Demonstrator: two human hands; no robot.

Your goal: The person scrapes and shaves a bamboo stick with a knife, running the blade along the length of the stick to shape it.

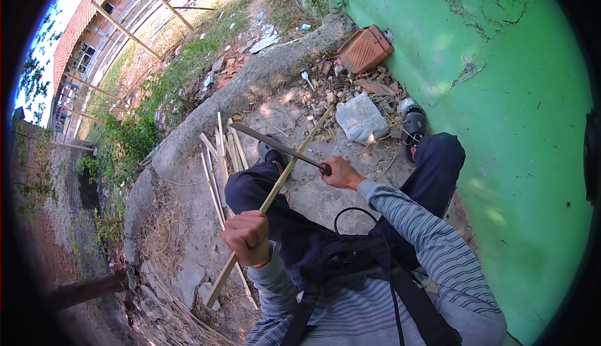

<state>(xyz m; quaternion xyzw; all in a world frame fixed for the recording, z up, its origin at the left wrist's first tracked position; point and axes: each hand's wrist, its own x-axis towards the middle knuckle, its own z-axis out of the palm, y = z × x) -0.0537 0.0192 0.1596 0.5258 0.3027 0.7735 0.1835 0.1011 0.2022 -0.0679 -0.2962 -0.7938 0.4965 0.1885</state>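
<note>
My left hand (248,238) is closed around a long, pale bamboo strip (289,167), which slants from the lower left up past my knee. In my right hand (342,174) I grip the dark handle of a machete (275,144). Its long blade points up and to the left, crossing the bamboo strip above my left knee; whether the two touch I cannot tell. Several split bamboo strips (219,158) lie on the ground beside my left foot, some reaching down past my left hand.
A green wall (501,127) rises close on my right. Ahead lie a pale stone block (361,118), rubble, and a reddish clay roof tile (365,49). A low concrete ledge (250,77) curves round on the left, with plants (134,136) behind it. Thin shavings (166,221) litter the ground at left.
</note>
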